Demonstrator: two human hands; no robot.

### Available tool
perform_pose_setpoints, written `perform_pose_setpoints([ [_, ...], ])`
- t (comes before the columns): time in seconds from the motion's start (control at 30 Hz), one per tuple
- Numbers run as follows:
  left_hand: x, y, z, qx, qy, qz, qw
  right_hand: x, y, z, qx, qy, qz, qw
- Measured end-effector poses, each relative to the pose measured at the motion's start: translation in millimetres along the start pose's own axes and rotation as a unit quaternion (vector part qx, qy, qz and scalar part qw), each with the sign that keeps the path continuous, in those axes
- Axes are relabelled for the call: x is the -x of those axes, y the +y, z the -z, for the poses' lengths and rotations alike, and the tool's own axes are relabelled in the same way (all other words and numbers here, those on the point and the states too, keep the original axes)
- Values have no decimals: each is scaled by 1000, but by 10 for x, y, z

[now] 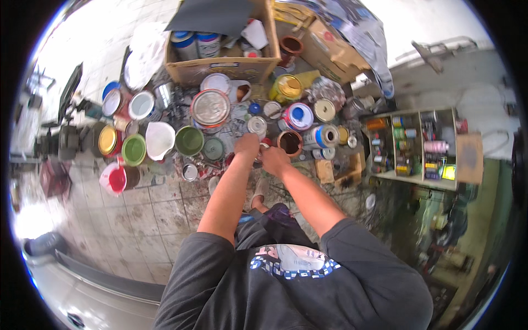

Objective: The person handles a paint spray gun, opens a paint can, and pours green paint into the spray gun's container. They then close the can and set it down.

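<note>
My left hand (247,145) and my right hand (274,160) meet in front of me at the near side of a crowd of paint cans. Both have their fingers closed around something small and light-coloured between them, mostly hidden by the hands. Just beyond my left hand stands a small can with a pale grey top (257,126). To the right of my right hand is an open can with dark brown inside (290,143). A grey-green round lid or tub (214,148) lies left of my left hand.
A cardboard box (220,71) holding spray cans stands at the back. Left are green-lined tubs (189,141), a white container (160,140) and a pink cup (114,179). Blue-and-white cans (322,137) stand right, before a shelf (412,176). A silver car (104,297) is lower left.
</note>
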State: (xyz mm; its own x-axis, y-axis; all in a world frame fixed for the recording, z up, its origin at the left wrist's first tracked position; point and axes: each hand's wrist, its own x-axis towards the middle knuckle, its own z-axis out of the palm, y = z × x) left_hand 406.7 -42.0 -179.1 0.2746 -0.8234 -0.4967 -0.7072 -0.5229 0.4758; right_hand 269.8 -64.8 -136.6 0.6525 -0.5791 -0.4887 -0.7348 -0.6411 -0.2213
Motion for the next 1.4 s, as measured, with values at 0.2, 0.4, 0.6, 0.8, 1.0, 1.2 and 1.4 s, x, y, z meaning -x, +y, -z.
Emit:
perform_pose_setpoints([
  [0.2, -27, -77, -9, 18, 0, -39, 999, -14, 21, 54, -26, -3, 3, 1000],
  [0.4, -226, -155, -131, -4, -12, -53, 999, -33, 95, -24, -37, -2, 11, 999],
  [0.6, -255, -164, -137, -27, -1, -44, 999, 33, 67, -255, -64, 73, -12, 995],
  [0.8, -137, -158, -74, 26, 3, -51, 998, 202, -49, -525, -257, 288, -50, 921],
  [1.0, -62, -141, -46, 26, 0, -62, 998, 138, -123, -775, -342, 382, -89, 854],
  [1.2, -38, -117, -102, 22, 15, -22, 999, 110, -184, -866, -217, 464, -16, 859],
  [1.4, -60, -104, -198, -7, 47, -39, 998, 100, -189, -906, -216, 431, -34, 875],
])
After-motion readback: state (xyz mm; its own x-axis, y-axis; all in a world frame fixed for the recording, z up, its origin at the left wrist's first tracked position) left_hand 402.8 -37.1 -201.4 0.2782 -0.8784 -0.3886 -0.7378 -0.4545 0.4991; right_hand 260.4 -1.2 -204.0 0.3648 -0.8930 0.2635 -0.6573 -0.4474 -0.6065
